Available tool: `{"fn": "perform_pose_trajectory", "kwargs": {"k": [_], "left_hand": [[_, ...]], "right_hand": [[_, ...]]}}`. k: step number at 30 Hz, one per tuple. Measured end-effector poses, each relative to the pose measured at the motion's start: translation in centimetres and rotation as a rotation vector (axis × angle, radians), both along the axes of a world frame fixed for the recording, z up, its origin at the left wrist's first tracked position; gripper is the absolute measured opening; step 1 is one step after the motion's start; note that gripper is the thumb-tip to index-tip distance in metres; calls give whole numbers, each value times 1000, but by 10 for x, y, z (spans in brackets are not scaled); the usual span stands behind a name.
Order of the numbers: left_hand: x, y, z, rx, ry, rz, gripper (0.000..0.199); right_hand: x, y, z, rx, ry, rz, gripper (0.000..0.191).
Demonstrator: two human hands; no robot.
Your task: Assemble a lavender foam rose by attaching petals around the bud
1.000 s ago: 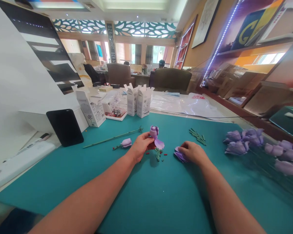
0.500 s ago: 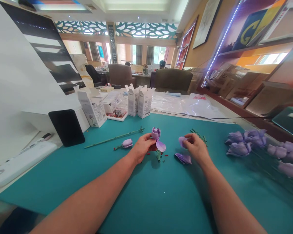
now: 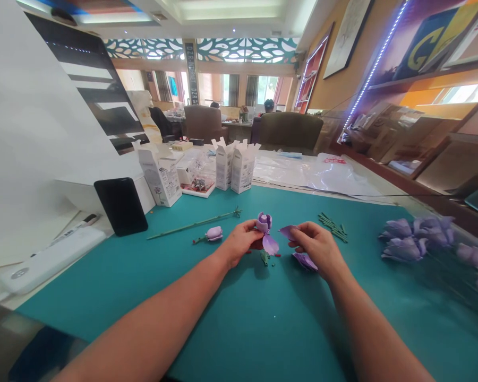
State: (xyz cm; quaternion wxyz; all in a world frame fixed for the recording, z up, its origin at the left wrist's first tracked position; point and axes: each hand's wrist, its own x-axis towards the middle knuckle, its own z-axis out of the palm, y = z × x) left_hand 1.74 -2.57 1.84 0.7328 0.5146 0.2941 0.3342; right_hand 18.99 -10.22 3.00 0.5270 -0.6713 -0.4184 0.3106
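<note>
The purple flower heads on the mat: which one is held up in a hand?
The bud in the left hand, with one petal hanging open below it. The small bud to its left and the finished flowers at the right all lie on the mat.

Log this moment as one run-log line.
left hand: holds purple flower bud | right hand: holds loose petal | petal pile: on teal mat

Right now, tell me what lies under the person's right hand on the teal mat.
Under the right hand a small pile of loose purple petals lies on the teal mat, part showing at its left edge. The palm covers the rest, so the count is hidden.
</note>
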Motion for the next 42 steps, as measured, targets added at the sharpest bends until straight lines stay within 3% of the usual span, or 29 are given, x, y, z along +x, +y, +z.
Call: {"fn": "perform_pose_trajectory", "kwargs": {"k": [5,13,28,42], "left_hand": [[1,2,-2,4,15,10,31],[1,2,-4,56,77,28,35],[0,2,-1,64,89,21,35],[-1,0,1,46,84,7,33]], "right_hand": [[-4,-3,2,14,-55,48,35],[-7,-1,-1,-23,173,129,38],[-12,-5,6,-86,111,241,43],[-17,-7,7,-99,78,225,44]]}}
